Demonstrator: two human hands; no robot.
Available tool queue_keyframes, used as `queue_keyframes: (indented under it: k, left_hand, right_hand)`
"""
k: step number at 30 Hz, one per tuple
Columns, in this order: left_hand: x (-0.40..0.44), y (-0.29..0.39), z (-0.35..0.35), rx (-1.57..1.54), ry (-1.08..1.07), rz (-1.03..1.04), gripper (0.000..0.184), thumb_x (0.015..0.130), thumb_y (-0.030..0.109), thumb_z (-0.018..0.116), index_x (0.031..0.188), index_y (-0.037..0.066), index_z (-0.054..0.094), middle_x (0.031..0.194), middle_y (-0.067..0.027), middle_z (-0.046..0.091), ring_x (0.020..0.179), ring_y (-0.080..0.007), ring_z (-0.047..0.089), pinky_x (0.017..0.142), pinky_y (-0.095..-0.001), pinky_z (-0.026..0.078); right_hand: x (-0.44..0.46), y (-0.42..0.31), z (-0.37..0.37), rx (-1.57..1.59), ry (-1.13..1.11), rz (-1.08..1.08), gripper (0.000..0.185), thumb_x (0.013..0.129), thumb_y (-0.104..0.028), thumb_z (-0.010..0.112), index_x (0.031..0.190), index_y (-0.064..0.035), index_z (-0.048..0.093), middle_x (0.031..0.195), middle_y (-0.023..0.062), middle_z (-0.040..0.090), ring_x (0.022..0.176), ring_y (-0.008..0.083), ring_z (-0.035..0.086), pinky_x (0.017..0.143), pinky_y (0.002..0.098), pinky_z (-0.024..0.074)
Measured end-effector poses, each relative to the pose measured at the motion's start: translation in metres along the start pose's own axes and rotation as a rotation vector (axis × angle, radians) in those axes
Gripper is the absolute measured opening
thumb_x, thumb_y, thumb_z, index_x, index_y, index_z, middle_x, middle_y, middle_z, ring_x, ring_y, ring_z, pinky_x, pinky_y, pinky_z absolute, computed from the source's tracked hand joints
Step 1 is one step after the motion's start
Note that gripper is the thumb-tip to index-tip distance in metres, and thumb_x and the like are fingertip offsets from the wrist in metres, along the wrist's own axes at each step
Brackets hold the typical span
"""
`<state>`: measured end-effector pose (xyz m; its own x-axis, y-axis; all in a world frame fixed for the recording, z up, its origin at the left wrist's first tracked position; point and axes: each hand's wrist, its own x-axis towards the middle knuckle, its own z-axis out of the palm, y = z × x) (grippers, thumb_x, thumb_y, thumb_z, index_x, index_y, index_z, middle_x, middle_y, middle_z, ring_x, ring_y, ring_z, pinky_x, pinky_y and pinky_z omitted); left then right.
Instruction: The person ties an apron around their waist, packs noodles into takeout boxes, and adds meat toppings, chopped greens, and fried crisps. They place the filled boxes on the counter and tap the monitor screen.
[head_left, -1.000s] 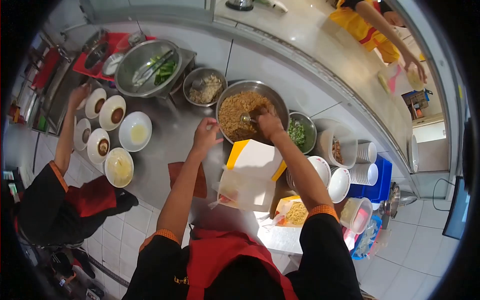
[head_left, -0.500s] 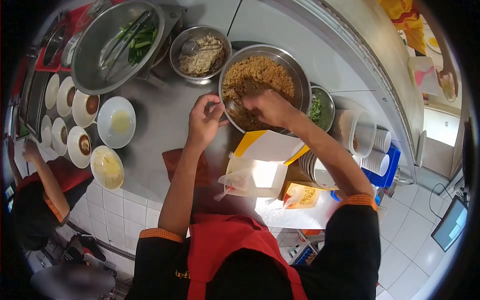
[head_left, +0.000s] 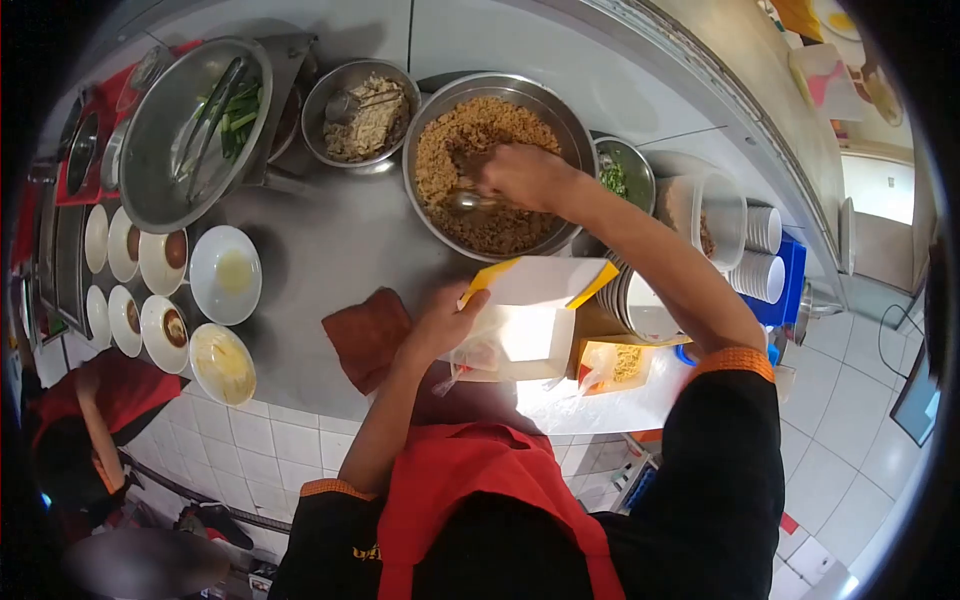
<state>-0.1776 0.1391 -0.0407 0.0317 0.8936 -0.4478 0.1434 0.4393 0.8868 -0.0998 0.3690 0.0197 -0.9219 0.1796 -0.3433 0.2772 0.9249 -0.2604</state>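
Note:
My right hand [head_left: 525,177] is inside a large steel bowl [head_left: 412,185], closed on a metal spoon [head_left: 467,201] whose handle is hidden. Brown crumbly minced food [head_left: 487,122] fills the bowl around it. My left hand [head_left: 447,322] grips the left edge of an open white and yellow paper food box [head_left: 540,280], near its raised lid. A clear plastic bag [head_left: 472,358] lies at that side of the box. Left of my left hand, a reddish-brown cloth [head_left: 366,340] rests on the steel table [head_left: 300,235].
A steel bowl of pale shredded food [head_left: 368,125], a bowl of chopped greens [head_left: 622,175] and a large bowl with tongs [head_left: 165,130] surround the work area. White bowls [head_left: 225,275] stand left, stacked cups [head_left: 755,275] right. Another person [head_left: 85,430] works at the far left.
My left hand has left the steel bowl's rim and come down to the food box's edge. My right hand stays in the bowl with the spoon. The whole view has shifted slightly.

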Motion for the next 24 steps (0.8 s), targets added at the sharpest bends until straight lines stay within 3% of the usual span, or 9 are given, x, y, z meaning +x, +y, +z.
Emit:
queue_keyframes:
  k: [1, 4, 5, 7, 12, 13, 16, 18, 24]
  left_hand:
    - [-0.002, 0.000, 0.000, -0.002, 0.009, 0.005, 0.030, 0.089, 0.020, 0.056, 0.104, -0.006, 0.056, 0.087, -0.0068, 0.064, 0.078, -0.0131, 0.056, 0.070, -0.0278, 0.045]
    - [-0.019, -0.015, -0.003, -0.170, 0.107, 0.148, 0.033, 0.088, 0.026, 0.057, 0.091, -0.007, 0.059, 0.069, -0.0132, 0.059, 0.070, -0.0121, 0.054, 0.064, -0.0323, 0.044]
    - [-0.027, -0.033, -0.008, -0.123, 0.152, 0.105, 0.032, 0.088, 0.025, 0.057, 0.089, -0.006, 0.059, 0.068, -0.0099, 0.057, 0.067, -0.0100, 0.051, 0.061, -0.0305, 0.043]
    - [-0.047, -0.047, -0.015, -0.061, 0.180, 0.065, 0.030, 0.089, 0.025, 0.056, 0.087, -0.005, 0.058, 0.066, -0.0067, 0.056, 0.065, -0.0079, 0.048, 0.058, -0.0287, 0.041]
    - [-0.095, -0.056, -0.020, -0.551, 0.515, 0.032, 0.022, 0.091, 0.020, 0.055, 0.083, 0.000, 0.059, 0.066, 0.0050, 0.047, 0.059, -0.0043, 0.041, 0.051, -0.0213, 0.031]
    - [-0.105, -0.059, -0.024, -0.569, 0.538, -0.070, 0.020, 0.092, 0.019, 0.054, 0.089, 0.000, 0.059, 0.075, 0.0021, 0.053, 0.064, -0.0052, 0.046, 0.053, -0.0196, 0.035]
    - [-0.114, -0.042, -0.011, -0.616, 0.763, -0.045, 0.021, 0.092, 0.018, 0.054, 0.094, -0.002, 0.059, 0.087, -0.0025, 0.058, 0.072, -0.0079, 0.054, 0.061, -0.0207, 0.045]
    - [-0.116, -0.048, -0.007, -0.647, 0.757, -0.035, 0.022, 0.092, 0.018, 0.054, 0.099, -0.002, 0.057, 0.093, -0.0044, 0.059, 0.078, -0.0096, 0.056, 0.065, -0.0224, 0.048]
    - [-0.139, -0.036, -0.010, -0.567, 0.761, 0.068, 0.036, 0.089, 0.011, 0.055, 0.121, 0.001, 0.043, 0.107, -0.0070, 0.056, 0.091, -0.0136, 0.057, 0.072, -0.0261, 0.052]
  right_hand:
    - [-0.012, 0.005, -0.007, -0.092, -0.100, 0.050, 0.010, 0.074, -0.007, 0.055, 0.078, -0.0069, 0.064, 0.080, 0.0177, 0.063, 0.079, 0.0360, 0.062, 0.073, 0.0437, 0.0507]
    - [-0.039, 0.040, -0.010, -0.042, 0.006, 0.030, 0.019, 0.068, 0.001, 0.059, 0.084, -0.0083, 0.063, 0.083, 0.0136, 0.063, 0.084, 0.0330, 0.061, 0.072, 0.0417, 0.0501]
    - [-0.036, 0.048, -0.009, -0.045, 0.014, 0.038, 0.019, 0.068, 0.001, 0.059, 0.084, -0.0083, 0.063, 0.083, 0.0136, 0.063, 0.084, 0.0330, 0.061, 0.072, 0.0417, 0.0501]
    - [-0.025, 0.047, -0.007, 0.070, 0.319, 0.073, 0.020, 0.069, 0.000, 0.060, 0.085, -0.0104, 0.065, 0.082, 0.0140, 0.063, 0.083, 0.0331, 0.061, 0.071, 0.0408, 0.0512]
    - [-0.001, 0.012, 0.008, -0.184, 0.322, 0.443, 0.017, 0.079, -0.010, 0.053, 0.089, -0.0086, 0.066, 0.089, 0.0158, 0.064, 0.085, 0.0311, 0.064, 0.074, 0.0398, 0.0527]
    - [-0.001, 0.008, 0.006, -0.283, 0.309, 0.562, 0.018, 0.081, -0.010, 0.051, 0.090, -0.0083, 0.067, 0.092, 0.0148, 0.065, 0.087, 0.0294, 0.064, 0.075, 0.0396, 0.0526]
    - [-0.022, -0.018, 0.000, -0.133, 0.085, 0.660, 0.018, 0.083, -0.011, 0.050, 0.090, -0.0070, 0.067, 0.094, 0.0139, 0.065, 0.091, 0.0270, 0.064, 0.076, 0.0404, 0.0524]
    - [-0.035, -0.018, 0.009, -0.085, 0.102, 0.682, 0.017, 0.084, -0.010, 0.051, 0.089, -0.0063, 0.067, 0.094, 0.0165, 0.065, 0.090, 0.0291, 0.064, 0.075, 0.0406, 0.0526]
    - [-0.067, 0.000, 0.023, -0.092, 0.306, 0.428, 0.014, 0.077, -0.005, 0.054, 0.084, -0.0022, 0.066, 0.086, 0.0186, 0.065, 0.083, 0.0325, 0.065, 0.072, 0.0394, 0.0536]
